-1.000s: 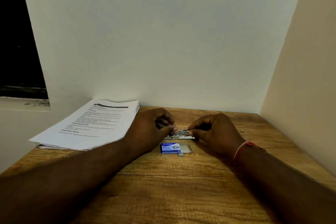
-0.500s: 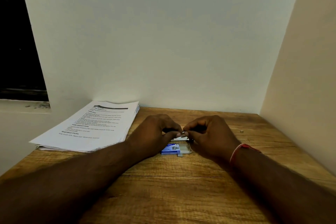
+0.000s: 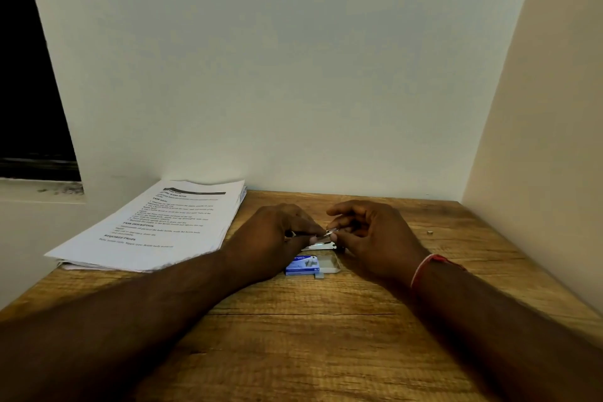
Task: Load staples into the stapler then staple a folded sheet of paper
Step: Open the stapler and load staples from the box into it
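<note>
Head view shows both hands busy; where is the stapler?
– Low over the table (image 3: pixel 326 336), just behind the blue staple box (image 3: pixel 301 265). My left hand (image 3: pixel 277 235) curls round the stapler (image 3: pixel 321 241), mostly hiding it, and my right hand (image 3: pixel 372 238) pinches a short staple strip (image 3: pixel 332 231) at its front end.
– How will the strip handle?
– Light and stiff but brittle, I judge; bent, it snaps. I'd hold its long sides and keep it level. The stapler looks small and smooth, so I'd grip its body firmly.
</note>
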Action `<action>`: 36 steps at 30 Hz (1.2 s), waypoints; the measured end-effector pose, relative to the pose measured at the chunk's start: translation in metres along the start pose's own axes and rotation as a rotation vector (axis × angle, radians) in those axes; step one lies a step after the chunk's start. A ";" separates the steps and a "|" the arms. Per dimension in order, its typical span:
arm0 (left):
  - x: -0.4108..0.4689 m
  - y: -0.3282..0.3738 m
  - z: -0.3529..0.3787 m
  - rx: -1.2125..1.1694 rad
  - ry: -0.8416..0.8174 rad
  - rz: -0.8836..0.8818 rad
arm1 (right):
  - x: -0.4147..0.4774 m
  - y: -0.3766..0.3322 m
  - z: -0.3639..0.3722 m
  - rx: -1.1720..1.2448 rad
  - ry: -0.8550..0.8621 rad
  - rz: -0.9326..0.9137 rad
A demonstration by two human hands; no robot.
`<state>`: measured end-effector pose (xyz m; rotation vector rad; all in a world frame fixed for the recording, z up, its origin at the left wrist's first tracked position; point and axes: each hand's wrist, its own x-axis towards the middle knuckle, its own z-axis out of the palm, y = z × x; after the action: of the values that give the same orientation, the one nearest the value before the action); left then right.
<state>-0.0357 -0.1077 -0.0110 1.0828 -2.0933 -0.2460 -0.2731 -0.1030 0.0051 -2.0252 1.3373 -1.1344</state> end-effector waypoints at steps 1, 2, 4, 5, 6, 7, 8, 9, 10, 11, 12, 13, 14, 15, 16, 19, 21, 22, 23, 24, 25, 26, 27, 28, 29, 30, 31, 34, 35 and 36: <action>0.000 0.001 0.000 0.007 -0.006 -0.006 | 0.000 0.001 0.000 -0.003 -0.001 0.001; -0.001 0.001 -0.001 0.015 -0.007 -0.009 | 0.000 0.000 0.000 -0.008 -0.004 0.001; -0.004 0.002 -0.004 0.025 -0.005 -0.021 | 0.000 0.001 -0.001 -0.009 -0.009 0.008; -0.005 0.001 -0.006 0.033 -0.010 -0.037 | 0.000 0.001 -0.001 -0.005 -0.008 0.013; -0.006 0.000 -0.009 0.046 -0.017 -0.057 | 0.000 0.001 -0.001 -0.002 -0.005 0.018; -0.007 0.000 -0.011 0.060 -0.022 -0.079 | 0.000 0.001 -0.001 -0.006 -0.002 0.021; -0.007 -0.002 -0.014 0.068 -0.027 -0.100 | 0.000 0.000 -0.001 -0.018 -0.001 0.024; -0.008 -0.004 -0.017 0.071 -0.031 -0.120 | 0.000 0.000 -0.002 -0.037 0.000 0.025; -0.008 -0.006 -0.019 0.072 -0.036 -0.140 | 0.000 -0.001 -0.002 -0.056 0.002 0.024; -0.008 -0.007 -0.020 0.075 -0.042 -0.159 | 0.000 -0.001 -0.002 -0.068 0.005 0.024; -0.008 -0.007 -0.022 0.077 -0.050 -0.174 | 0.000 -0.001 -0.003 -0.075 0.007 0.023; -0.007 -0.007 -0.023 0.081 -0.058 -0.185 | 0.000 -0.001 -0.004 -0.082 0.008 0.019; -0.007 -0.007 -0.024 0.088 -0.068 -0.191 | 0.000 -0.001 -0.004 -0.092 0.008 0.012; -0.006 -0.007 -0.025 0.101 -0.077 -0.193 | -0.001 -0.001 -0.004 -0.103 0.009 0.004; -0.006 -0.007 -0.027 0.120 -0.086 -0.194 | -0.001 0.000 -0.004 -0.109 0.009 0.002; -0.007 -0.009 -0.035 0.179 -0.119 -0.189 | 0.001 0.004 -0.003 -0.105 0.033 0.031; -0.006 -0.009 -0.042 0.205 -0.141 -0.186 | 0.003 0.006 -0.004 -0.121 0.023 0.039; -0.005 -0.008 -0.046 0.220 -0.164 -0.194 | 0.003 0.005 -0.005 -0.127 0.012 0.037; -0.004 -0.008 -0.051 0.244 -0.201 -0.207 | 0.003 0.005 -0.005 -0.125 0.007 0.038; -0.002 -0.009 -0.057 0.278 -0.246 -0.221 | 0.002 0.005 -0.005 -0.117 0.007 0.041; -0.001 -0.010 -0.062 0.312 -0.293 -0.234 | 0.002 0.006 -0.006 -0.107 0.011 0.048; 0.001 -0.012 -0.068 0.339 -0.334 -0.244 | 0.001 0.005 -0.006 -0.102 0.016 0.052; 0.002 -0.014 -0.073 0.354 -0.365 -0.249 | 0.001 0.006 -0.005 -0.103 0.021 0.052; 0.003 -0.016 -0.077 0.359 -0.386 -0.252 | 0.002 0.006 -0.005 -0.101 0.026 0.053; 0.004 -0.018 -0.079 0.360 -0.400 -0.250 | 0.002 0.007 -0.004 -0.092 0.032 0.058; 0.004 -0.019 -0.081 0.361 -0.408 -0.242 | 0.002 0.007 -0.003 -0.079 0.039 0.066; 0.004 -0.020 -0.081 0.361 -0.412 -0.232 | 0.002 0.007 -0.004 -0.068 0.042 0.073; 0.003 -0.021 -0.080 0.339 -0.373 -0.200 | 0.003 0.008 -0.004 -0.062 0.038 0.073; 0.003 -0.021 -0.079 0.313 -0.338 -0.190 | 0.004 0.009 -0.004 -0.061 0.038 0.074; 0.002 -0.020 -0.079 0.276 -0.287 -0.181 | 0.004 0.009 -0.004 -0.054 0.040 0.073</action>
<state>0.0312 -0.1090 0.0354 1.4795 -2.3326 -0.2134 -0.2806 -0.1099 0.0026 -1.9832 1.4642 -1.1229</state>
